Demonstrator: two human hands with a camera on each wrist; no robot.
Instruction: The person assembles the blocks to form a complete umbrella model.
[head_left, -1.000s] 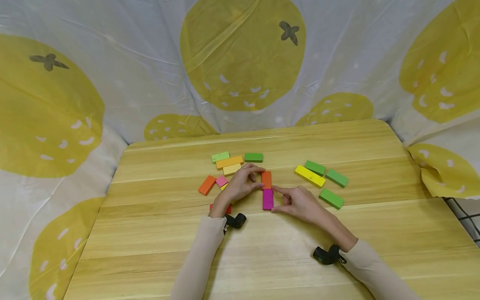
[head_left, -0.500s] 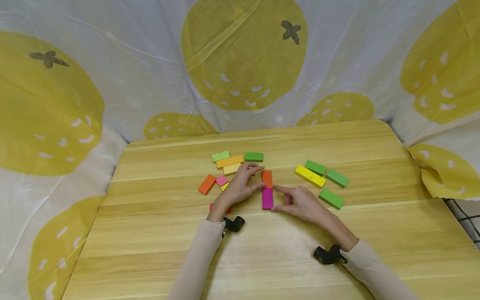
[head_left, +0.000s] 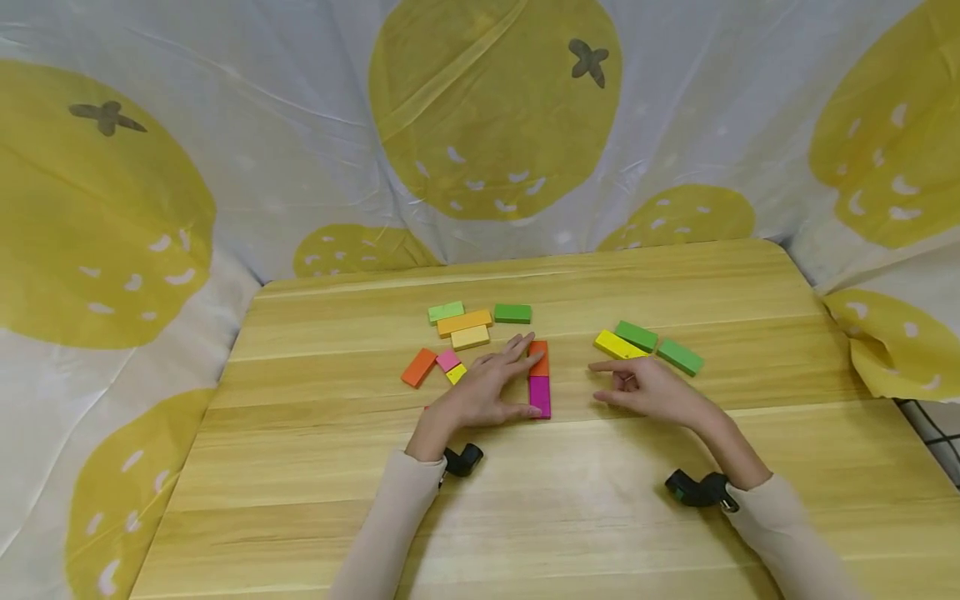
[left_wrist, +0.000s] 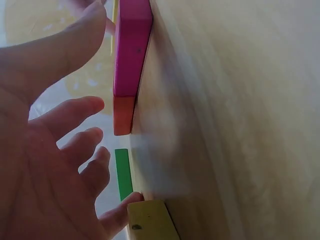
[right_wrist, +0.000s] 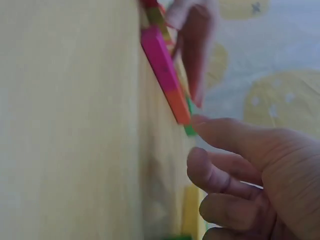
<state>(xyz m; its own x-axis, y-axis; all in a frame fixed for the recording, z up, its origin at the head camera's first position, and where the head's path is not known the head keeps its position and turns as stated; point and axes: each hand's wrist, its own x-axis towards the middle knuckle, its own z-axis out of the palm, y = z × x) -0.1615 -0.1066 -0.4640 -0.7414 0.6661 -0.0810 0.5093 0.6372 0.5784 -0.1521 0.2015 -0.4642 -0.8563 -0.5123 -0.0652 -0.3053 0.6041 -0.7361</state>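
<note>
An orange block (head_left: 542,363) and a magenta block (head_left: 541,392) lie flat on the table, end to end in a line. From the left, my left hand (head_left: 480,393) hovers at them with fingers spread; in the left wrist view the thumb and fingers stand around nothing, close beside the magenta block (left_wrist: 132,57). My right hand (head_left: 663,392) is off to the right of the pair, its index finger pointing left, other fingers loosely bent, with nothing held. Beneath and behind it, a yellow block (head_left: 618,344) is partly covered.
Left of the pair lie another orange block (head_left: 418,367), a pink block (head_left: 448,360) and a small yellow block (head_left: 456,374). Farther back are light green (head_left: 446,312), amber (head_left: 463,323), cream (head_left: 470,337) and green (head_left: 513,314) blocks. Two green blocks (head_left: 636,335) show at right.
My right hand has left the magenta block and moved right, now covering a green block. My left thumb has shifted down from the orange block toward the magenta one, the fingers spreading.
</note>
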